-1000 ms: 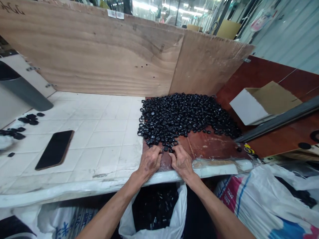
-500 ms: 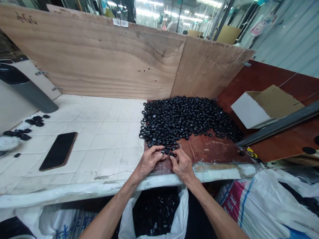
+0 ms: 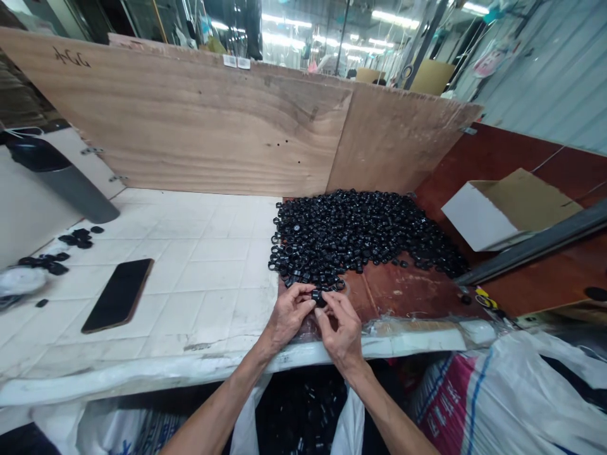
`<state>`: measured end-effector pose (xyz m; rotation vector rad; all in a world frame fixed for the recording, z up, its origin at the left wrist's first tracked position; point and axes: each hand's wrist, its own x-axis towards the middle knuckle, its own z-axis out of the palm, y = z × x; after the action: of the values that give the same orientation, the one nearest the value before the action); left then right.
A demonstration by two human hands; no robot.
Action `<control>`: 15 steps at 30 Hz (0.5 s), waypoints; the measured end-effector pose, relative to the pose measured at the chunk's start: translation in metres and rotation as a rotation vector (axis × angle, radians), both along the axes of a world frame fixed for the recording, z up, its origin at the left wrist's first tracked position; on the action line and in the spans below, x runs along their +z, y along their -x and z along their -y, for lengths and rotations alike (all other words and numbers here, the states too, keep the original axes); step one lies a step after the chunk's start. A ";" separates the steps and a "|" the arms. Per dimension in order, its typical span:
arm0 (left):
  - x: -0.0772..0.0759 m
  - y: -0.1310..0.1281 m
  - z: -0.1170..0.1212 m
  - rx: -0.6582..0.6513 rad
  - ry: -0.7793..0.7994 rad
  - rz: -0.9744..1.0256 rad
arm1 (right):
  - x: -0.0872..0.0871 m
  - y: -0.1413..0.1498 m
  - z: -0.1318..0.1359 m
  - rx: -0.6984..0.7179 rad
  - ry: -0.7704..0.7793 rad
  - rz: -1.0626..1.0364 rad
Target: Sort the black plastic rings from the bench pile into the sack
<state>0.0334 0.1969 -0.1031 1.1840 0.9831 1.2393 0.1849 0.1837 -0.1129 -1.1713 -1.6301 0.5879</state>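
A large heap of small black plastic rings (image 3: 355, 234) lies on a dark red board (image 3: 408, 294) at the table's right half. My left hand (image 3: 290, 315) and my right hand (image 3: 340, 328) meet just in front of the heap's near edge. Both pinch the same small black ring (image 3: 317, 297) between fingertips, slightly above the board. Below the table edge, an open white bag (image 3: 303, 411) holds more black rings.
A black phone (image 3: 117, 295) lies on the white tiled tabletop (image 3: 199, 265) at the left. Several black discs (image 3: 71, 243) and a grey cylinder (image 3: 61, 180) sit further left. Plywood walls (image 3: 213, 133) stand behind. A cardboard box (image 3: 507, 205) and a woven sack (image 3: 512, 392) are right.
Both hands lifted from the board's near edge, drew together, and now pinch one ring. The camera tilted slightly upward.
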 end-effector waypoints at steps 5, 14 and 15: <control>-0.002 0.002 -0.002 -0.047 0.086 0.146 | 0.002 -0.001 -0.004 -0.054 0.010 -0.061; -0.001 0.000 -0.001 -0.043 0.067 0.060 | 0.013 -0.009 -0.012 0.020 0.186 -0.208; -0.001 0.000 0.000 -0.046 0.057 0.055 | 0.013 -0.010 -0.012 0.023 0.160 -0.180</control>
<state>0.0338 0.1971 -0.1040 1.1171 0.9399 1.1941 0.1944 0.1957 -0.0998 -1.1802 -1.4655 0.8276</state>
